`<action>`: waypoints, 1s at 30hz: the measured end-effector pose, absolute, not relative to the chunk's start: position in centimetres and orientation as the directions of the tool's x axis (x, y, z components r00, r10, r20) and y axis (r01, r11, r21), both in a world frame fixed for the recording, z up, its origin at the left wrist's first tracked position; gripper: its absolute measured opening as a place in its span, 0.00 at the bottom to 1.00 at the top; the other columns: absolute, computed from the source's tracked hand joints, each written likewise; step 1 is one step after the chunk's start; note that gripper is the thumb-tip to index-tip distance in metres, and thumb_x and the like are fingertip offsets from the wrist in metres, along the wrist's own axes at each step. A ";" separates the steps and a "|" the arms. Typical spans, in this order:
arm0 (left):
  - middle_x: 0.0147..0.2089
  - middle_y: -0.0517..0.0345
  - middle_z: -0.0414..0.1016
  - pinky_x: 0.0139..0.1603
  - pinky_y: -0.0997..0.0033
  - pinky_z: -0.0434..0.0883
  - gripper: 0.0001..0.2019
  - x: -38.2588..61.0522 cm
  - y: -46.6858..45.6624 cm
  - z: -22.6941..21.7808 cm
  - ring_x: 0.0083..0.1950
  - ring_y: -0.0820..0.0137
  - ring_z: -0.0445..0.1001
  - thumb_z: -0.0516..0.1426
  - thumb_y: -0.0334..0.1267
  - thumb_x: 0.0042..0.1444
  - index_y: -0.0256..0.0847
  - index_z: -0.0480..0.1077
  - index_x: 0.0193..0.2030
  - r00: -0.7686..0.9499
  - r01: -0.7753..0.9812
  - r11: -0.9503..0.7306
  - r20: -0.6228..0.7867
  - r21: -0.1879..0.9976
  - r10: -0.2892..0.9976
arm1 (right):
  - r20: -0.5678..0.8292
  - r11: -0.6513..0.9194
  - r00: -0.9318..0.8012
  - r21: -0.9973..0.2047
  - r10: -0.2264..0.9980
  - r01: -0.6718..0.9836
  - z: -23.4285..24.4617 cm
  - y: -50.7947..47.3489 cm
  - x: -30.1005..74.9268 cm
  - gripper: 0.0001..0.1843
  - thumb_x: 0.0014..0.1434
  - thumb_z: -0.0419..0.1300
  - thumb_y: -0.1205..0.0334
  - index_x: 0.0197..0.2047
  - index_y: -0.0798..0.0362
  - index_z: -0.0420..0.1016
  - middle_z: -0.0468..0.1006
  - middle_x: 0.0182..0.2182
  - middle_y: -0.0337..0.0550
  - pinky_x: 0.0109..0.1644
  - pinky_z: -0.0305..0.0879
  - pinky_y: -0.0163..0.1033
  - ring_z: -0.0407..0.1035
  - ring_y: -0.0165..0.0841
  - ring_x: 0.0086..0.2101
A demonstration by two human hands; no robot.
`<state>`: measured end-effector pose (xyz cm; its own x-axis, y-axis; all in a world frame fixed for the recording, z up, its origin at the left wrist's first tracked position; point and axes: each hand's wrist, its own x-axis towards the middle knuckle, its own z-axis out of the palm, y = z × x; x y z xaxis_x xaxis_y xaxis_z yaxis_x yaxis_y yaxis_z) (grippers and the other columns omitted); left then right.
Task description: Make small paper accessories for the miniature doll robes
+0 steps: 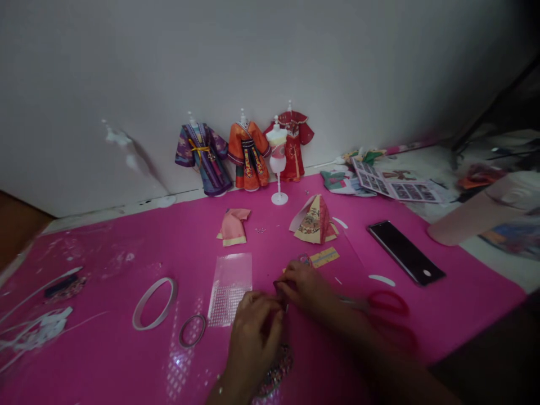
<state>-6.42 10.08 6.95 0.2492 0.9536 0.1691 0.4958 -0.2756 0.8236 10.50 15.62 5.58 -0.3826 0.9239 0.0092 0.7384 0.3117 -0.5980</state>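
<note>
My left hand (254,332) and my right hand (307,288) meet low on the pink mat (105,360), fingers pinched together on a small dark strip (280,288) between them. A patterned piece of paper (276,371) lies under my left wrist. Red scissors (386,304) rest just right of my right forearm. A clear sheet of small gems (230,288) lies left of my hands. A yellow patterned strip (324,257) sits just beyond my right hand.
Three paper-dressed mannequins (247,152) and a bare white one (278,160) stand by the wall. Folded paper garments (233,226) (315,220), two tape rolls (154,304) (192,331), a black phone (405,252), an instruction sheet (396,185) and white paper scraps (37,332) lie around.
</note>
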 end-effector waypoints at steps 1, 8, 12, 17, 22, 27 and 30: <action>0.39 0.52 0.77 0.47 0.57 0.66 0.10 -6.4 10.1 6.9 0.46 0.58 0.70 0.52 0.31 0.58 0.42 0.76 0.37 0.278 0.515 -0.292 0.165 0.806 0.946 | 0.010 0.310 -0.375 -0.584 0.927 0.750 5.7 15.6 10.5 0.09 0.67 0.60 0.59 0.46 0.55 0.75 0.78 0.43 0.44 0.45 0.73 0.47 0.74 0.35 0.40; 0.40 0.47 0.74 0.45 0.51 0.66 0.17 -6.6 10.1 6.7 0.44 0.55 0.69 0.49 0.27 0.54 0.39 0.76 0.45 0.380 0.622 -0.353 0.125 0.699 0.917 | 0.025 0.320 -0.361 -0.523 0.932 0.790 6.5 15.4 11.5 0.05 0.66 0.60 0.63 0.42 0.55 0.75 0.77 0.40 0.42 0.43 0.72 0.45 0.73 0.35 0.39; 0.40 0.48 0.74 0.45 0.51 0.66 0.16 -6.5 10.2 6.5 0.44 0.56 0.69 0.50 0.28 0.55 0.39 0.75 0.45 0.412 0.638 -0.380 0.119 0.670 0.903 | 0.022 0.377 -0.432 -0.531 0.901 0.759 7.2 15.1 11.6 0.03 0.64 0.61 0.67 0.37 0.55 0.76 0.75 0.35 0.39 0.39 0.69 0.41 0.71 0.33 0.35; 0.38 0.49 0.76 0.45 0.51 0.66 0.14 -6.4 10.2 6.8 0.43 0.56 0.69 0.49 0.29 0.58 0.39 0.75 0.42 0.455 0.620 -0.420 0.133 0.663 0.881 | 0.076 0.369 -0.395 -0.551 0.915 0.748 6.7 15.5 12.1 0.07 0.61 0.62 0.70 0.38 0.51 0.81 0.75 0.33 0.41 0.37 0.63 0.36 0.70 0.32 0.34; 0.47 0.49 0.80 0.52 0.47 0.66 0.16 -6.5 10.5 6.6 0.51 0.54 0.69 0.50 0.26 0.56 0.39 0.74 0.47 0.504 0.616 -0.511 0.199 0.599 0.840 | 0.132 0.288 -0.258 -0.537 0.957 0.793 6.5 16.2 13.4 0.10 0.64 0.58 0.69 0.45 0.54 0.79 0.76 0.37 0.43 0.40 0.63 0.38 0.71 0.33 0.36; 0.45 0.49 0.80 0.51 0.49 0.68 0.17 -6.2 10.5 6.5 0.49 0.55 0.71 0.50 0.26 0.56 0.41 0.75 0.47 0.532 0.603 -0.533 0.200 0.593 0.823 | 0.126 0.278 -0.248 -0.461 0.960 0.843 8.1 15.7 14.5 0.10 0.65 0.56 0.67 0.42 0.51 0.79 0.76 0.36 0.43 0.38 0.61 0.38 0.71 0.35 0.35; 0.44 0.48 0.80 0.50 0.50 0.69 0.16 -6.0 10.4 6.8 0.47 0.56 0.72 0.50 0.26 0.57 0.40 0.75 0.46 0.553 0.593 -0.551 0.200 0.588 0.809 | 0.096 0.304 -0.290 -0.393 0.952 0.868 9.0 14.5 14.8 0.10 0.64 0.56 0.68 0.38 0.51 0.79 0.75 0.33 0.44 0.33 0.57 0.39 0.69 0.36 0.33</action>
<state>-6.00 10.39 6.81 0.5531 0.8088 0.1998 0.5929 -0.5506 0.5876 14.81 14.51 9.04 -0.2897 0.9523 0.0960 0.8681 0.3036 -0.3928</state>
